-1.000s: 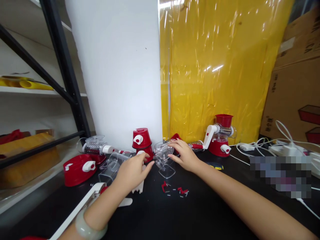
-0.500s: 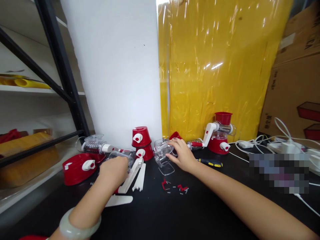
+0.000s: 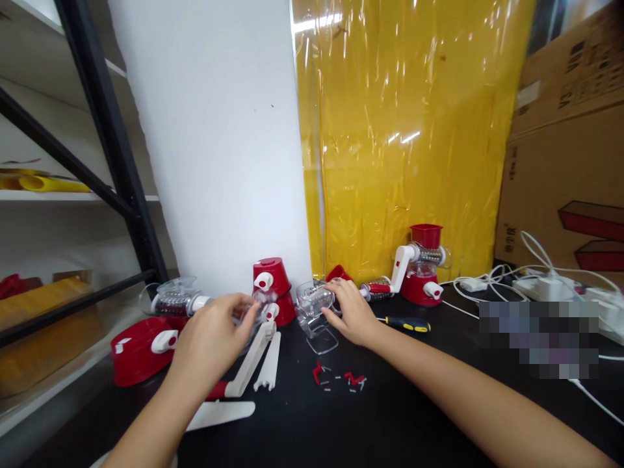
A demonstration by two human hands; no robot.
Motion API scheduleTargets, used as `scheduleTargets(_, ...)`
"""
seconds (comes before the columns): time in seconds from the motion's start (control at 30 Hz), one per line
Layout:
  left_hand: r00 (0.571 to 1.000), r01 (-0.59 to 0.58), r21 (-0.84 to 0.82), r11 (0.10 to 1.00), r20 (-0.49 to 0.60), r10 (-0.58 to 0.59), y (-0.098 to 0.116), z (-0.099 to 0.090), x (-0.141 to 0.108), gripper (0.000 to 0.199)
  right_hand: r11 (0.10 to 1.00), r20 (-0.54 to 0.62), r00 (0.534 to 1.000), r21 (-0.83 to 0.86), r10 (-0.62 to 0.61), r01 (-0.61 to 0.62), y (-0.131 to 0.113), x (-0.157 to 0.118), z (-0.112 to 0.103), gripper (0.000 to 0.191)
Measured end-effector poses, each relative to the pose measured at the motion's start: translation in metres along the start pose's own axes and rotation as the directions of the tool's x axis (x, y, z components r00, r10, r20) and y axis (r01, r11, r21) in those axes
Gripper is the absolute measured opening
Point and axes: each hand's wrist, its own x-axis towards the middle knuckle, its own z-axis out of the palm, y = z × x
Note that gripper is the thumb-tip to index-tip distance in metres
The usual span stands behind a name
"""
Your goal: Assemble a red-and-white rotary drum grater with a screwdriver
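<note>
My left hand [image 3: 214, 328] pinches a small clear plastic part [image 3: 264, 298] between thumb and fingers, in front of two stacked red bases [image 3: 273, 276]; the part is blurred and partly hidden. My right hand [image 3: 355, 316] is closed on the edge of a clear plastic grater housing [image 3: 312, 300], which rests on the black table. Below my left hand lie a white crank handle [image 3: 251, 361] with a red grip, a white forked piece [image 3: 269, 364] and a flat white strip [image 3: 224, 413]. Red clips [image 3: 318, 373] and several small metal pins lie in front of the housing.
An assembled red drum grater [image 3: 423, 286] stands back right, near a screwdriver [image 3: 407, 324]. At left are a red base [image 3: 141, 351] and a metal grating drum [image 3: 173, 302]. White cables and plugs [image 3: 548, 286] crowd the right side; a black shelf frame [image 3: 104, 130] rises at left.
My left hand has lifted and moved right, now with a small clear part in its fingers near the red bases. My right hand stays on the housing. The view has shifted slightly.
</note>
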Motion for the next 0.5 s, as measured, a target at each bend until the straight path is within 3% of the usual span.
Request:
scheduleTargets(0.1, 0.970, -0.058, -0.351, 0.935, -0.240, -0.029, 0.007, 0.010, 0.000, 0.029, 0.999, 0.001, 0.999, 0.012, 0.049, -0.049, -0.003, 0.007, -0.005, 0.036)
scheduleTargets(0.17, 0.969, -0.049, -0.487, 0.872, -0.235, -0.077, 0.009, 0.019, -0.001, 0.028, 0.995, -0.011, 0.995, 0.031, 0.098, -0.097, -0.007, 0.018, -0.012, 0.030)
scheduleTargets(0.23, 0.979, 0.008, -0.582, 0.813, -0.161, -0.125, 0.010, 0.029, -0.002, 0.027, 0.991, -0.049, 0.991, 0.038, 0.127, -0.125, -0.014, 0.034, -0.022, 0.024)
scheduleTargets(0.33, 0.987, 0.069, -0.704, 0.707, -0.056, -0.153, 0.011, 0.038, -0.002, 0.027, 0.993, -0.076, 0.995, 0.108, 0.058, -0.049, -0.030, 0.066, -0.041, 0.019)
scheduleTargets(0.43, 0.992, 0.031, -0.766, 0.642, -0.052, -0.111, 0.011, 0.042, -0.003, 0.022, 0.936, 0.067, 0.993, 0.346, -0.100, 0.071, -0.053, 0.096, -0.060, 0.021)
scheduleTargets(0.5, 0.991, -0.067, -0.727, 0.684, -0.130, -0.041, 0.011, 0.044, -0.003, 0.016, 0.892, 0.204, 0.972, 0.452, -0.117, 0.012, -0.065, 0.112, -0.068, 0.027)
